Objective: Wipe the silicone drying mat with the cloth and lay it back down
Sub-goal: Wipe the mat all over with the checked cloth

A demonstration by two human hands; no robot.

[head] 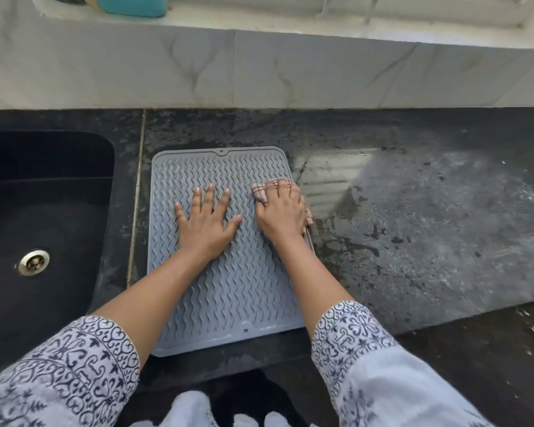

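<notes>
Head view: my left hand (pixel 204 222), grip spread, presses flat on the mat (pixel 228 272) lying on the surface (pixel 413 241); my right hand (pixel 280 212) grip bunches the cloth (pixel 260 192) at its right edge.

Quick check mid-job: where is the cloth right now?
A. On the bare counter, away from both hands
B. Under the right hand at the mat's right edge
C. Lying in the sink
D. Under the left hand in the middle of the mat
B: the cloth is bunched under the right hand at the right edge of the mat, while the left hand lies flat and empty.
</notes>
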